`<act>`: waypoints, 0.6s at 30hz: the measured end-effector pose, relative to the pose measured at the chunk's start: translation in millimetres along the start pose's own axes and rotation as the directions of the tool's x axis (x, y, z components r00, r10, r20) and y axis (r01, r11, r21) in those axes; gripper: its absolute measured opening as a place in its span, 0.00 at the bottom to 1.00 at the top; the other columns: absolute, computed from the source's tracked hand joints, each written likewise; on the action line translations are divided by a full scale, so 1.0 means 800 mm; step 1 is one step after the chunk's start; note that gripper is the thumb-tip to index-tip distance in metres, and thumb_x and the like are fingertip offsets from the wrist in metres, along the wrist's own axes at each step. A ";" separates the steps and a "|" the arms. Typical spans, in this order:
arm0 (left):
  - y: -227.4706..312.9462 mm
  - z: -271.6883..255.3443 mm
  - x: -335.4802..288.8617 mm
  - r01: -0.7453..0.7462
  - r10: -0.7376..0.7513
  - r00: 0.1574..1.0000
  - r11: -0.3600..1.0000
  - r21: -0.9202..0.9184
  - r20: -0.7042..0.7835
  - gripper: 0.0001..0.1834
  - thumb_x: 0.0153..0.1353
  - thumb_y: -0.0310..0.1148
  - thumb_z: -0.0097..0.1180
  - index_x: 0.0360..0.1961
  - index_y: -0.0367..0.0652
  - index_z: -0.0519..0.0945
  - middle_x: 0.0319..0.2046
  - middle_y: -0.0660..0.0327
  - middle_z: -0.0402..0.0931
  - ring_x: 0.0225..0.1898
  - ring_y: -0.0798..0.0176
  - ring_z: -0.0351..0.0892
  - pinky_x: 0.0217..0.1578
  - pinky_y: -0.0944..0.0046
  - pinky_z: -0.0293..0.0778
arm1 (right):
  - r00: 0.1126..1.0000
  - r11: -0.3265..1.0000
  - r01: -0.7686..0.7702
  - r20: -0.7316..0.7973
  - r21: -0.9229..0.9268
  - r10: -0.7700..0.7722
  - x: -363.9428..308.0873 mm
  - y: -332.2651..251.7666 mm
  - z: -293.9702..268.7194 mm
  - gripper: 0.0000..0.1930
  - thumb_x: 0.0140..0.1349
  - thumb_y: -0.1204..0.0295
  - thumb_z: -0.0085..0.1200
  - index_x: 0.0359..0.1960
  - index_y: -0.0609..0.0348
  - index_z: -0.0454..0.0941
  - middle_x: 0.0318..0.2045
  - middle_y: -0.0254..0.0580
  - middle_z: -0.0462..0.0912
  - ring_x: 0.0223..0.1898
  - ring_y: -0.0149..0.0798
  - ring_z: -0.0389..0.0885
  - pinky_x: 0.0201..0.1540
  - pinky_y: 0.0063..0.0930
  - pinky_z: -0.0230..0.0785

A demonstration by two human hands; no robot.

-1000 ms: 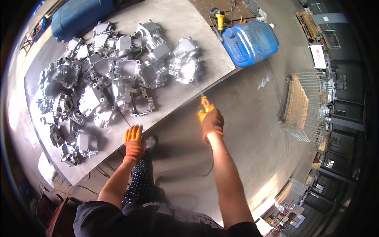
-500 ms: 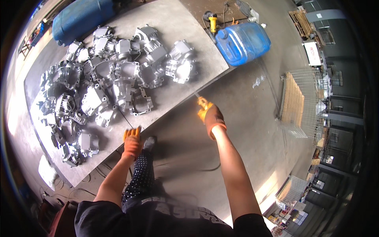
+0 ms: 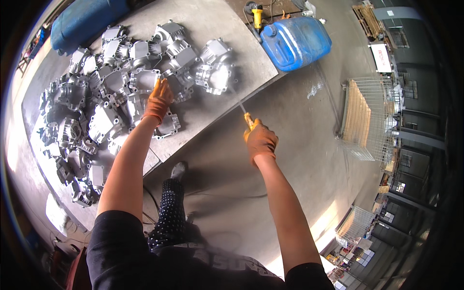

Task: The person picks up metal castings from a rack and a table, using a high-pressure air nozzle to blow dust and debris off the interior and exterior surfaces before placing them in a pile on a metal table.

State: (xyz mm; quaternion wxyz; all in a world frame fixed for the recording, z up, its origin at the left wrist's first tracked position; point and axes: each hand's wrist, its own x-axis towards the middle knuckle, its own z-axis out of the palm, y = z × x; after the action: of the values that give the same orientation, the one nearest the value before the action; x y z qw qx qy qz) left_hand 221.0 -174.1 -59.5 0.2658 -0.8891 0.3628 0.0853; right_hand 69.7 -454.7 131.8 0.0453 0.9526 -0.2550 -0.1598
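Note:
My left hand [image 3: 159, 100], in an orange work glove, reaches over a pile of silver-grey metal castings [image 3: 114, 83]. Its fingers stretch forward over a frame-shaped casting [image 3: 144, 79]; whether they press on it I cannot make out. My right hand [image 3: 261, 140], gloved alike, is wrapped round a yellow-handled tool [image 3: 249, 120] just off the table's edge. The tool's thin metal rod points up and left toward the castings nearest it [image 3: 212, 77]. The castings lie on a grey metal-topped table [image 3: 193, 128].
At the table's far right corner lies a blue plastic canister [image 3: 299, 43], with a yellow power tool [image 3: 257, 18] beyond it. A blue drum [image 3: 89, 21] lies at the back left. Wire mesh cages [image 3: 369, 118] stand on the right. A dark hose [image 3: 232, 195] trails across the floor.
My left hand has gone from the table's near edge forward onto the castings. My right hand still grips the tool and has shifted slightly. The view has shifted a little.

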 end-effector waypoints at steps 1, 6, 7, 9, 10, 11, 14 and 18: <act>-0.002 0.002 0.010 -0.020 0.020 0.999 1.000 -0.017 0.029 0.25 0.68 0.38 0.38 0.66 0.47 0.62 0.70 0.55 0.56 0.74 0.46 0.45 0.74 0.40 0.32 | 0.996 0.999 -0.001 0.084 -0.054 0.006 0.003 -0.003 -0.001 0.16 0.58 0.57 0.59 0.42 0.52 0.75 0.35 0.45 0.86 0.38 0.52 0.85 0.39 0.40 0.77; 0.004 0.014 0.027 -0.024 0.024 0.999 1.000 -0.020 -0.042 0.18 0.68 0.38 0.38 0.55 0.53 0.73 0.64 0.57 0.67 0.73 0.44 0.50 0.72 0.31 0.32 | 0.993 0.999 0.032 0.116 0.021 -0.034 -0.018 0.017 0.010 0.17 0.62 0.53 0.56 0.43 0.51 0.75 0.35 0.45 0.85 0.36 0.53 0.85 0.41 0.41 0.77; 0.004 0.013 0.034 -0.035 0.034 0.999 0.999 -0.032 -0.025 0.17 0.68 0.36 0.37 0.55 0.53 0.73 0.61 0.58 0.70 0.72 0.44 0.52 0.72 0.31 0.32 | 0.996 0.993 0.065 0.063 0.094 -0.071 -0.024 0.020 0.017 0.15 0.60 0.55 0.58 0.41 0.50 0.75 0.32 0.45 0.85 0.34 0.53 0.84 0.39 0.43 0.76; 0.000 0.025 0.040 -0.057 0.063 0.997 0.992 0.117 -0.048 0.16 0.69 0.36 0.37 0.53 0.53 0.74 0.53 0.60 0.73 0.67 0.46 0.60 0.71 0.33 0.40 | 0.990 0.964 0.140 -0.052 0.228 -0.132 -0.040 0.032 0.040 0.13 0.55 0.60 0.61 0.38 0.49 0.75 0.27 0.44 0.84 0.31 0.53 0.83 0.36 0.47 0.74; 0.001 0.032 0.045 -0.066 0.078 0.995 0.980 0.189 -0.057 0.16 0.70 0.36 0.37 0.53 0.53 0.74 0.49 0.61 0.75 0.65 0.46 0.64 0.71 0.33 0.43 | 0.994 0.972 0.111 -0.047 0.207 -0.104 -0.043 0.034 0.049 0.15 0.54 0.59 0.63 0.38 0.49 0.75 0.24 0.46 0.83 0.29 0.56 0.83 0.35 0.48 0.74; 0.004 0.037 0.053 0.160 -0.063 0.974 0.868 0.470 -0.216 0.13 0.69 0.34 0.39 0.48 0.52 0.74 0.43 0.61 0.73 0.56 0.49 0.65 0.67 0.37 0.50 | 0.994 0.968 0.107 -0.039 0.227 -0.101 -0.048 0.041 0.054 0.15 0.54 0.59 0.63 0.38 0.49 0.75 0.24 0.46 0.83 0.29 0.56 0.83 0.35 0.49 0.74; -0.012 0.023 0.082 0.740 -0.063 0.668 -0.048 0.671 -0.741 0.09 0.69 0.31 0.43 0.35 0.48 0.77 0.26 0.64 0.65 0.31 0.59 0.67 0.55 0.46 0.69 | 0.997 0.922 0.080 -0.021 0.380 -0.078 -0.050 0.045 0.060 0.16 0.56 0.57 0.62 0.39 0.51 0.76 0.26 0.50 0.83 0.31 0.57 0.83 0.35 0.50 0.74; -0.021 -0.005 0.117 0.168 0.282 0.744 0.799 0.578 -0.606 0.13 0.64 0.28 0.54 0.20 0.42 0.73 0.13 0.66 0.58 0.13 0.66 0.65 0.36 0.59 0.82 | 0.987 0.895 -0.088 0.163 0.437 0.017 -0.053 0.043 0.065 0.16 0.63 0.56 0.56 0.42 0.55 0.77 0.32 0.46 0.85 0.34 0.51 0.82 0.41 0.39 0.73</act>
State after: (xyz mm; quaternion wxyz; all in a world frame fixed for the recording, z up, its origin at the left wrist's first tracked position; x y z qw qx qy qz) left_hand 299.9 -221.9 -81.3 0.3819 -0.7162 0.4693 -0.3479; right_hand 1.8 -463.1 100.2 -0.1882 0.9154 -0.3129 -0.1697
